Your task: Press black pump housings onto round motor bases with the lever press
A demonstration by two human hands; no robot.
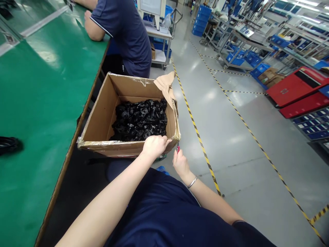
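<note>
1. Standing beside the right-hand edge of the green counter (46, 103) in the head view, the open cardboard box (97, 111) is placed just in front of the person's body.
2. Its bottom is covered by a heap of black parts (144, 118), spread between all four walls; their exact shapes are too small to be told.
3. At the box's far right corner, a torn, crumpled flap (164, 84) is folded over the rim.
4. By the left hand (155, 146), the near rim is held close to the near right corner; its grip is clamped on the cardboard.
5. In the right hand (181, 164), a red-handled tool (178, 149) is held, its grip closed around the handle, and the tool's dark end is brought up to that same corner from outside.
6. A silver bracelet (192, 182) is worn on the right wrist.
7. Beyond the box, a co-worker in a navy shirt (128, 31) is seated, with an arm rested on the counter's right-hand edge.
8. Near the counter's left side, a dark item (9, 145) is laid.
</note>
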